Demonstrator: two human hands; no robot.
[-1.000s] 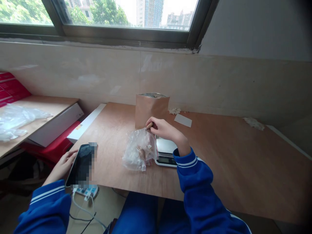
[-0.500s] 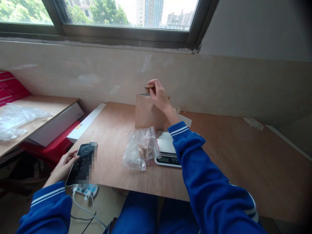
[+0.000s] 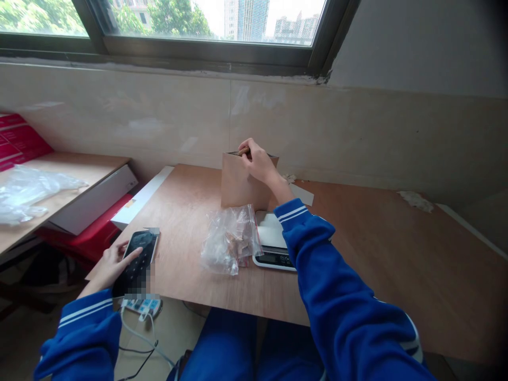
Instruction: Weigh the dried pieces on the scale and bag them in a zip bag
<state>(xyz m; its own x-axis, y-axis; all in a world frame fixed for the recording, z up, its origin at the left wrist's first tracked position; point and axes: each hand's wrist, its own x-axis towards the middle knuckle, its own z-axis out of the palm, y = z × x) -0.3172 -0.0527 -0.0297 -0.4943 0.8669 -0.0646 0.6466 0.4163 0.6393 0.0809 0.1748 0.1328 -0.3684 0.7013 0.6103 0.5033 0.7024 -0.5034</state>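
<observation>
My left hand [image 3: 113, 265] grips the left edge of a dark smartphone [image 3: 137, 259] at the table's left front corner, its thumb lying across the screen. Part of the phone is blurred out. At the back of the table, my right hand [image 3: 257, 163] pinches a small brown piece [image 3: 243, 151] whose kind I cannot make out, at the top opening of an upright tan box or bag [image 3: 238, 182]. Its inside is hidden from me. In front of it lies a clear zip bag [image 3: 228, 243] with brown bits. A flat digital scale [image 3: 272, 259] sits partly under my right sleeve.
A second table [image 3: 99, 164] on the left carries crumpled clear plastic [image 3: 35, 190] and a red printed sheet [image 3: 19, 142]. Below the table edge is a power strip [image 3: 143, 307] with cables. A tiled wall [image 3: 178, 116] and window stand behind.
My right hand has lowered with the brown piece to the opening of the tan container. My left thumb has slid further over the phone's screen.
</observation>
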